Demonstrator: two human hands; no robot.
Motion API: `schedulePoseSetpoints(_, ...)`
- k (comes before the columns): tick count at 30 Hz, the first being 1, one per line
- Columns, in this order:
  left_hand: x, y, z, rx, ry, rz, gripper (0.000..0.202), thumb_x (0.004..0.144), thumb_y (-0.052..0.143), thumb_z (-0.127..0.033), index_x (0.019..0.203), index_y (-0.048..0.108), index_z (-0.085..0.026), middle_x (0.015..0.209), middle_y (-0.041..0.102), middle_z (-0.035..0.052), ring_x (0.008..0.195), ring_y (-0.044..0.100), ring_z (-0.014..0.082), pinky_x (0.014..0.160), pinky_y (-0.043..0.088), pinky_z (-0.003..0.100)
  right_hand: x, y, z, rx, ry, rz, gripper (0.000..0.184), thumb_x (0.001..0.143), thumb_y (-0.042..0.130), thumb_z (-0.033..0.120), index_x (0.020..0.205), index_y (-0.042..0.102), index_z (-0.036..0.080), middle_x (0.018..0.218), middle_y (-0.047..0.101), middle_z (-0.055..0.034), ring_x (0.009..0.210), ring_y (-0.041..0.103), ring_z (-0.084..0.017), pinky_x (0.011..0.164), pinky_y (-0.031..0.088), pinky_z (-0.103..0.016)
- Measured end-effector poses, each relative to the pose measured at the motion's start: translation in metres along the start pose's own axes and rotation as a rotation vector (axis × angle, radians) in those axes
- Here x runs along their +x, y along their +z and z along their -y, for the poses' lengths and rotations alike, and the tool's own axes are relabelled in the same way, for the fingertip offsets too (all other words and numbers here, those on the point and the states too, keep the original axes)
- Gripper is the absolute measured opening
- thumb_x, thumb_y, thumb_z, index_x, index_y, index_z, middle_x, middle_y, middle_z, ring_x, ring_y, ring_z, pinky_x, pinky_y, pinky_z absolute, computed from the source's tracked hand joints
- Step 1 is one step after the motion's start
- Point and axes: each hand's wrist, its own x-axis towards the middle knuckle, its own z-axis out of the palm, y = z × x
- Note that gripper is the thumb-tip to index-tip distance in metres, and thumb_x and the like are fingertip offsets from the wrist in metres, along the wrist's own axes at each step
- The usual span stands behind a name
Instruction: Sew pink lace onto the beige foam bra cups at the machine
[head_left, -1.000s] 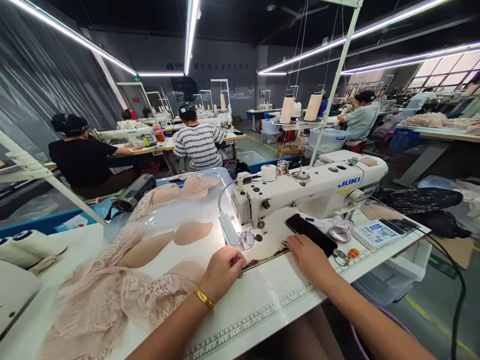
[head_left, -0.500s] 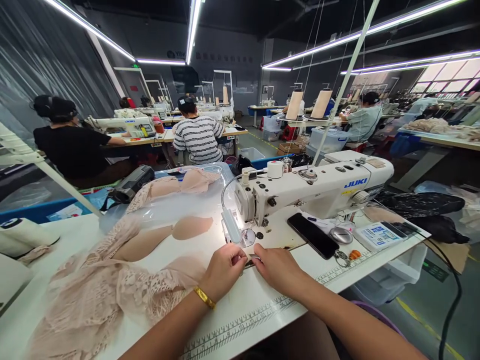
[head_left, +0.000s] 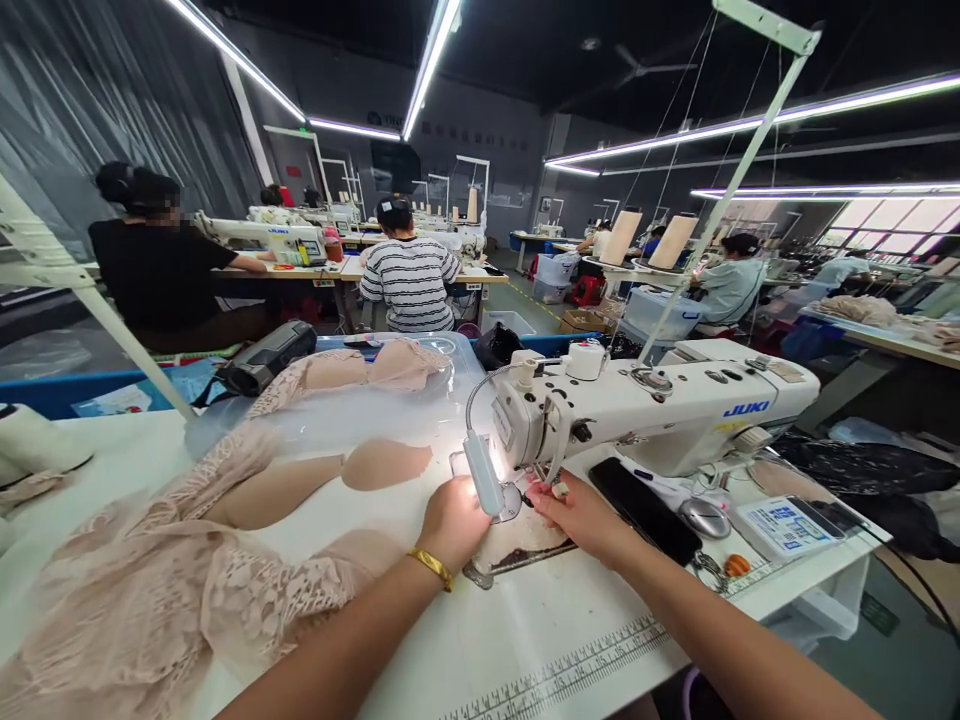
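Both my hands are at the needle end of a white sewing machine [head_left: 660,400]. My left hand [head_left: 454,522], with a gold bracelet on the wrist, reaches in beside the small lit lamp [head_left: 484,475]; its fingertips are hidden behind the lamp and in glare. Right of the lamp, my right hand [head_left: 581,512] has its thumb and fingers pinched together close to the needle area. What lies in that pinch is too small to make out. To the left lie a beige bra cup [head_left: 386,465] and a heap of beige lace fabric [head_left: 142,580].
A black phone [head_left: 645,510], a computer mouse [head_left: 705,517] and a blue-and-white box [head_left: 787,528] lie right of my hand. A printed ruler [head_left: 577,660] runs along the front edge. Beyond the table, people sit at other machines, one in a striped shirt [head_left: 411,280].
Both hands have moved from the table's front forward to the needle area and farther apart. The right hand has gone up and right. The camera view has shifted too.
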Motion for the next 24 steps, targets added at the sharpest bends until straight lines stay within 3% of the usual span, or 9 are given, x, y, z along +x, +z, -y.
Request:
schedulePoseSetpoints(3, 0.001, 0.004, 0.001, 0.002, 0.024, -0.006, 0.025, 0.083, 0.061, -0.018, 0.059, 0.055, -0.020, 0.063, 0.056, -0.0007, 0.063, 0.052, 0.0160, 0.059, 0.033, 0.028, 0.017, 0.019, -0.004, 0.215, 0.041, -0.050, 0.036, 0.080, 0.073, 0.052, 0.099, 0.068, 0.021, 0.085, 0.071, -0.0027, 0.071, 0.063, -0.020, 0.069, 0.050, -0.033)
schedulePoseSetpoints(8, 0.002, 0.006, 0.002, 0.011, 0.048, -0.027, 0.022, 0.082, 0.061, -0.016, 0.061, 0.056, -0.020, 0.068, 0.060, 0.0012, 0.067, 0.054, 0.0177, 0.063, 0.037, 0.028, 0.026, 0.039, -0.008, 0.259, 0.001, -0.081, 0.032, 0.075, 0.075, 0.051, 0.082, 0.068, 0.021, 0.083, 0.073, -0.0045, 0.086, 0.067, -0.025, 0.085, 0.052, -0.036)
schedulePoseSetpoints(24, 0.002, 0.004, -0.001, -0.001, 0.027, -0.020, 0.027, 0.078, 0.058, -0.014, 0.056, 0.043, -0.020, 0.063, 0.053, -0.0014, 0.058, 0.047, 0.0147, 0.058, 0.034, 0.027, 0.021, 0.040, 0.001, 0.329, 0.042, -0.075, 0.032, 0.069, 0.079, 0.048, 0.071, 0.059, 0.023, 0.077, 0.069, -0.0022, 0.088, 0.067, -0.026, 0.095, 0.051, -0.039)
